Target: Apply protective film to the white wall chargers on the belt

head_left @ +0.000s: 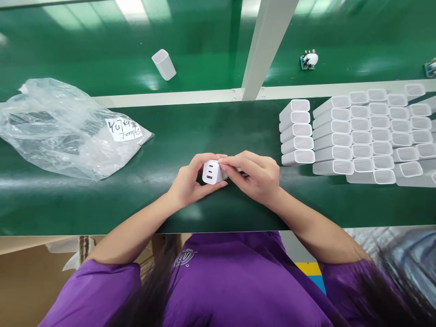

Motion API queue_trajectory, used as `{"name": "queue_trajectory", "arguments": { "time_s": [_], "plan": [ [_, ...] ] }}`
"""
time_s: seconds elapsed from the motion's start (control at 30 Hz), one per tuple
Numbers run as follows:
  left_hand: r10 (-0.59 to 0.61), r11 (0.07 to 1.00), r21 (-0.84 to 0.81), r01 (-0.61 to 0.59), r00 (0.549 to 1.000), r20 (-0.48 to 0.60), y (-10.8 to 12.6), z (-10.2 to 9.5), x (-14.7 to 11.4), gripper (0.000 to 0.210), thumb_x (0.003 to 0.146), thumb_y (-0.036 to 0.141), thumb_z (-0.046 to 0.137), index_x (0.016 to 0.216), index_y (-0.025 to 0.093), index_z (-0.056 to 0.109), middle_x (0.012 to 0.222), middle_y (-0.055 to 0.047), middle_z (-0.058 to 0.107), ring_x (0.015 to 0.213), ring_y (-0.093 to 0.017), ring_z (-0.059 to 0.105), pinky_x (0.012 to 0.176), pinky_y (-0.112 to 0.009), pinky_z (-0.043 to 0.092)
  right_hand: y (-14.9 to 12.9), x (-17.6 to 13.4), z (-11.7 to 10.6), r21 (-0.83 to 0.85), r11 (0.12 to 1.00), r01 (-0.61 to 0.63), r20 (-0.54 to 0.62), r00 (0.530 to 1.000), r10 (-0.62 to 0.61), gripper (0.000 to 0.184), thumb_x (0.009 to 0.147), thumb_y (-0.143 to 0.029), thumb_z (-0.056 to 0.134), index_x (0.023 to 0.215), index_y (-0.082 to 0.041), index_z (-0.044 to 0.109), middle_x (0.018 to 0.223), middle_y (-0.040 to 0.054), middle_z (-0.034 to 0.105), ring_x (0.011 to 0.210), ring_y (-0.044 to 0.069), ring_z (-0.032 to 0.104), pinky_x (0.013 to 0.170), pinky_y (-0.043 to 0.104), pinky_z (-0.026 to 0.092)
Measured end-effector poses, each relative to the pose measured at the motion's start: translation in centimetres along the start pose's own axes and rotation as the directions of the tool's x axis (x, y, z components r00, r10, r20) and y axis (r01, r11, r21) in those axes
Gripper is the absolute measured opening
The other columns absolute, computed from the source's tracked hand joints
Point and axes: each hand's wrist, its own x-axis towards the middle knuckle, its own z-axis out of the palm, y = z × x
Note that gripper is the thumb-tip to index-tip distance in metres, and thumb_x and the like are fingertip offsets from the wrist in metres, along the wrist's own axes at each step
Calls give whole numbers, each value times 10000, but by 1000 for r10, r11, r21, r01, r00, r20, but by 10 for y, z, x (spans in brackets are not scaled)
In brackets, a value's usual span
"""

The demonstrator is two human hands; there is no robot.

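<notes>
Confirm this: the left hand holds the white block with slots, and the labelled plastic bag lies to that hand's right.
Wrong side: the head view shows the labelled plastic bag to the left of the left hand, which does hold the white block.

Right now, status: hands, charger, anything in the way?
Left hand holding white charger, ports showing. Right hand fingertips at its edge. Bag left, cases right, both clear of hands.

Cannot see the part of the white charger [210, 173] behind the right-hand grip [256, 175], nor identify the small object [243, 173] half hidden there, nor trace the rightmost white casings [427, 151] or a circuit board [431, 68] beyond the right edge.
</notes>
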Motion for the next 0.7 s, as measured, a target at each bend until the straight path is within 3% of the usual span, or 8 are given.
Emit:
{"name": "queue_trajectory", "arguments": {
  "time_s": [0.1,0.3,0.47,0.7],
  "plan": [
    [24,999,24,-24,1000,-13,1,0,0,449,846,368,772,1187,224,520,1133,-68,738,890,-144,738,646,-191,556,-1,1,0,33,999,-22,-4,1000,22,60,921,-136,670,914,-174,715,812,2,757,632,70,649,576,164,488],
    [38,999,-12,-38,998,-46,-2,1,-2,480,829,376,789,1199,221,526,1102,-67,737,814,-128,732,637,-193,557,-3,3,-1,188,964,-189,67,982,179,55,923,-161,672,912,-190,717,826,-13,751,654,69,654,618,167,523],
    [74,997,0,-74,997,-30,-2,1,0,464,846,372,774,1202,220,516,1137,-78,740,949,-162,744,699,-209,579,-1,1,-2,121,986,-116,64,992,108,76,943,-181,650,924,-200,721,847,-9,761,642,70,652,604,166,526],
    [62,998,23,-62,998,-22,2,-1,1,461,854,385,763,1213,225,523,1149,-75,737,937,-160,744,701,-208,586,-3,1,-1,50,998,-36,7,999,36,87,939,-154,649,929,-192,727,844,1,760,665,72,671,614,153,528]
  ]
}}
